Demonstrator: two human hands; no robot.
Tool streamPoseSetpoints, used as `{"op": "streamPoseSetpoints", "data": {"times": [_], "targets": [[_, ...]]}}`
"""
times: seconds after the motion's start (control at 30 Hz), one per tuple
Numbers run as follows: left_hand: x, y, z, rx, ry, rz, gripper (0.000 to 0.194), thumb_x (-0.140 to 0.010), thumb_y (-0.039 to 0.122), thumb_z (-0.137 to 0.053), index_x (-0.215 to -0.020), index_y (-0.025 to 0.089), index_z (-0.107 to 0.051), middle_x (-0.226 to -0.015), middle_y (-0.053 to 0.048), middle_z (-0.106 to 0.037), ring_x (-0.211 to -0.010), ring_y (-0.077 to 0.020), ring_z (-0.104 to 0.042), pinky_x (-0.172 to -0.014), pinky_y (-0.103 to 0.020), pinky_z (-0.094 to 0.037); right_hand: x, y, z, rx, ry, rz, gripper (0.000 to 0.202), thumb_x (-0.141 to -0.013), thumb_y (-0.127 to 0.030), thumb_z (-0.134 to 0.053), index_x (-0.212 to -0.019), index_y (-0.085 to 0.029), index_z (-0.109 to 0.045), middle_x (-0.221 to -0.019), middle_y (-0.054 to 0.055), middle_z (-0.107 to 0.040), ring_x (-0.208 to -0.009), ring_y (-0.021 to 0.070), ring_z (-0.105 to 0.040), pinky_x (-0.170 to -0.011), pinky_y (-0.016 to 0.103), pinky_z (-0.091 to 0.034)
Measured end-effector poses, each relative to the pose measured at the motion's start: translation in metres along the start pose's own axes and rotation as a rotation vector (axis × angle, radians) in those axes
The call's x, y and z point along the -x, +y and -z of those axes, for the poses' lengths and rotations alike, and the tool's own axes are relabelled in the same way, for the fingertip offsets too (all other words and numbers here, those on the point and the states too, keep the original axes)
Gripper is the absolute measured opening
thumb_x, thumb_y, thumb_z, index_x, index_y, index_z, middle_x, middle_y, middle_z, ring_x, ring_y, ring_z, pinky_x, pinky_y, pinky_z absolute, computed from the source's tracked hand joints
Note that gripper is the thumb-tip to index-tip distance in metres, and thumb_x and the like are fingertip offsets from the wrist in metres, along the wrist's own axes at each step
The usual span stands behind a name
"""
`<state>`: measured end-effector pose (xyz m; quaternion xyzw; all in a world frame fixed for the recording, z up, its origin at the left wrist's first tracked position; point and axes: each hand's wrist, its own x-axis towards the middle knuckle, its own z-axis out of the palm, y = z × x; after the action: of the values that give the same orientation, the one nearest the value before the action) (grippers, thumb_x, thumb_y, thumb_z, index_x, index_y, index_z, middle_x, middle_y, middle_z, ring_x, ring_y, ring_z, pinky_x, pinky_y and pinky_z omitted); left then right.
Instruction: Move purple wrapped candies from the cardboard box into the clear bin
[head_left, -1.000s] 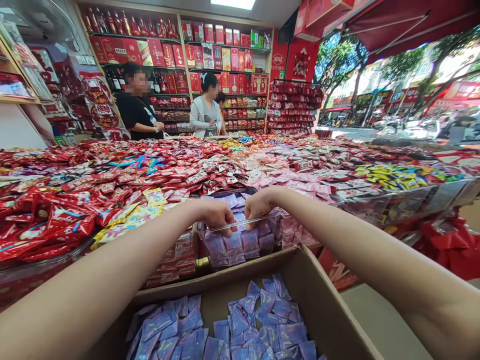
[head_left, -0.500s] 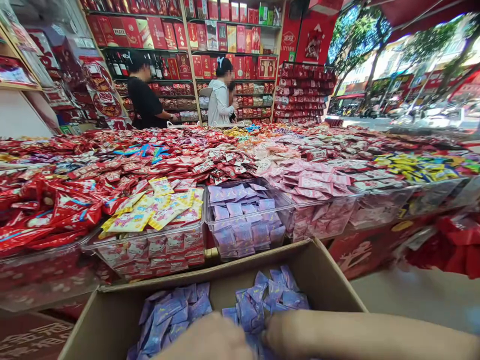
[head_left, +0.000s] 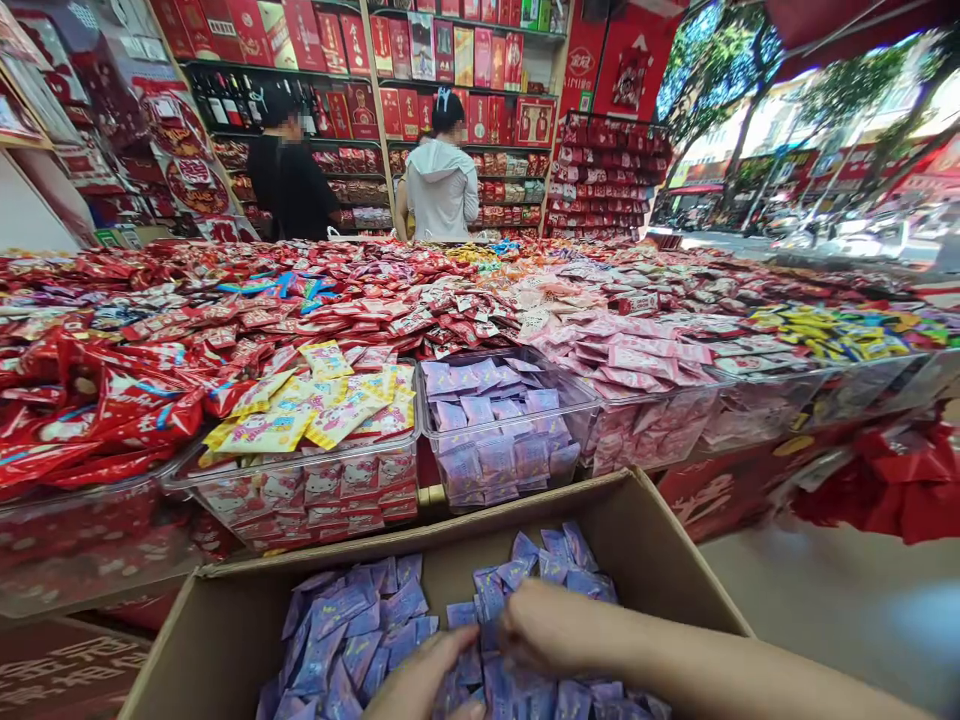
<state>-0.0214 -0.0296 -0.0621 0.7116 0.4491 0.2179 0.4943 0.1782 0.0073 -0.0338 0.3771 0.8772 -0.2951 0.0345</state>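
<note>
Inside the cardboard box [head_left: 652, 560], purple packets [head_left: 337, 630] in two heaps

Down at the lower edge of the view, the left hand [head_left: 431, 675] is in among the purple packets, its thumb stretched out and standing apart from a fingertip below it. Part of that hand is cut off, so whether it has hold of a packet is impossible to say. Just beside the left thumb, the right hand [head_left: 540, 628] bends over the right-hand heap with its fingers curled downward (they blur, and whether a packet sits between them can't be made out). At the far side of the box, a strip of bare cardboard separates the two heaps.

Just past the far wall stands a clear tub [head_left: 576, 392] with more of the same packets, the front ones stacked in rows. To its left, yellow packets [head_left: 322, 410] lie on top of red-and-white packets [head_left: 352, 490]; to its right is a pile of pink packets [head_left: 637, 350]. Glossy red bags [head_left: 97, 420] lie farther left.

Beyond the broad spread of wrapped goods, a person in black [head_left: 292, 185] and a person in a pale hooded top [head_left: 442, 190] stand near the shelves [head_left: 373, 60], which bear bottles and mostly red boxes.
</note>
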Motion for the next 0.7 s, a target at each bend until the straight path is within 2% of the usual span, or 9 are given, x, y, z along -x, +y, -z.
{"op": "streamPoseSetpoints", "data": {"times": [0.03,0.1,0.13,0.17,0.23,0.37,0.5,0.63,0.7], "targets": [[-0.002,0.005,-0.001,0.092,0.021,0.03,0.051,-0.066,0.033,-0.063,-0.115,0.035,-0.049,-0.123,-0.005,-0.052,-0.113,-0.0289,-0.043,-0.092,-0.041,-0.035,0.0,-0.002,0.009,-0.111,0.058,0.003,0.019,-0.072,-0.026,-0.052,-0.084,-0.019,-0.066,-0.074,0.004,-0.068,-0.064,0.016,-0.06,-0.055,0.022,-0.044],[-0.003,0.021,-0.003,0.373,-0.013,0.065,0.052,-0.066,0.031,-0.065,-0.115,0.033,-0.048,-0.117,-0.004,-0.056,-0.11,-0.0253,-0.047,-0.089,-0.036,-0.038,0.002,-0.006,0.023,-0.382,0.16,-0.006,0.024,-0.075,-0.033,-0.05,-0.087,-0.019,-0.065,-0.073,0.001,-0.066,-0.062,0.0127,-0.058,-0.052,0.019,-0.042],[-0.004,0.031,-0.004,0.524,-0.012,0.1,0.048,-0.067,0.03,-0.065,-0.112,0.03,-0.05,-0.101,-0.004,-0.064,-0.098,-0.0235,-0.056,-0.081,-0.033,-0.043,0.004,-0.007,0.028,-0.522,0.215,-0.026,0.026,-0.075,-0.035,-0.05,-0.085,-0.017,-0.065,-0.07,0.001,-0.065,-0.059,0.0121,-0.056,-0.05,0.019,-0.04],[-0.004,0.04,-0.004,0.549,-0.012,0.142,0.038,-0.07,0.031,-0.062,-0.106,0.028,-0.054,-0.084,-0.001,-0.066,-0.078,-0.0211,-0.063,-0.064,-0.029,-0.047,0.005,-0.009,0.031,-0.652,0.261,-0.047,0.027,-0.075,-0.036,-0.05,-0.082,-0.016,-0.066,-0.066,0.001,-0.063,-0.055,0.0115,-0.053,-0.048,0.019,-0.039],[-0.005,0.054,-0.004,0.58,-0.002,0.184,0.022,-0.074,0.031,-0.057,-0.095,0.023,-0.06,-0.073,0.0,-0.063,-0.066,-0.0179,-0.063,-0.051,-0.024,-0.043,0.009,-0.01,0.033,-0.822,0.319,-0.082,0.027,-0.074,-0.037,-0.051,-0.077,-0.014,-0.065,-0.059,0.0,-0.058,-0.05,0.0098,-0.047,-0.046,0.019,-0.036],[-0.006,0.062,-0.003,0.625,0.018,0.24,0.015,-0.074,0.031,-0.057,-0.081,0.019,-0.063,-0.068,0.001,-0.061,-0.062,-0.0166,-0.063,-0.048,-0.021,-0.04,0.013,-0.008,0.034,-0.925,0.316,-0.072,0.029,-0.074,-0.04,-0.051,-0.075,-0.013,-0.063,-0.056,-0.002,-0.052,-0.049,0.0076,-0.041,-0.044,0.018,-0.031],[-0.005,0.062,-0.002,0.701,0.049,0.247,0.017,-0.073,0.029,-0.06,-0.085,0.018,-0.064,-0.07,0.0,-0.063,-0.064,-0.015,-0.063,-0.052,-0.02,-0.041,0.015,-0.005,0.036,-0.985,0.246,-0.029,0.028,-0.071,-0.039,-0.056,-0.079,-0.013,-0.062,-0.06,-0.001,-0.054,-0.051,0.0083,-0.045,-0.046,0.019,-0.035],[-0.001,0.067,-0.001,0.935,0.002,0.297,0.031,-0.081,0.041,-0.043,-0.1,0.023,-0.059,-0.09,-0.005,-0.064,-0.075,-0.0166,-0.062,-0.058,-0.023,-0.043,0.017,-0.004,0.04,-0.89,0.372,0.12,0.018,-0.068,-0.032,-0.062,-0.075,-0.016,-0.067,-0.071,0.002,-0.06,-0.066,0.013,-0.054,-0.063,0.024,-0.043],[-0.002,0.068,0.0,1.017,0.046,0.298,0.027,-0.081,0.036,-0.046,-0.101,0.023,-0.057,-0.091,-0.005,-0.064,-0.073,-0.0136,-0.061,-0.058,-0.021,-0.043,0.017,-0.006,0.042,-0.886,0.415,0.191,0.015,-0.067,-0.028,-0.063,-0.078,-0.019,-0.068,-0.085,0.004,-0.061,-0.081,0.0156,-0.055,-0.074,0.026,-0.042]]}}
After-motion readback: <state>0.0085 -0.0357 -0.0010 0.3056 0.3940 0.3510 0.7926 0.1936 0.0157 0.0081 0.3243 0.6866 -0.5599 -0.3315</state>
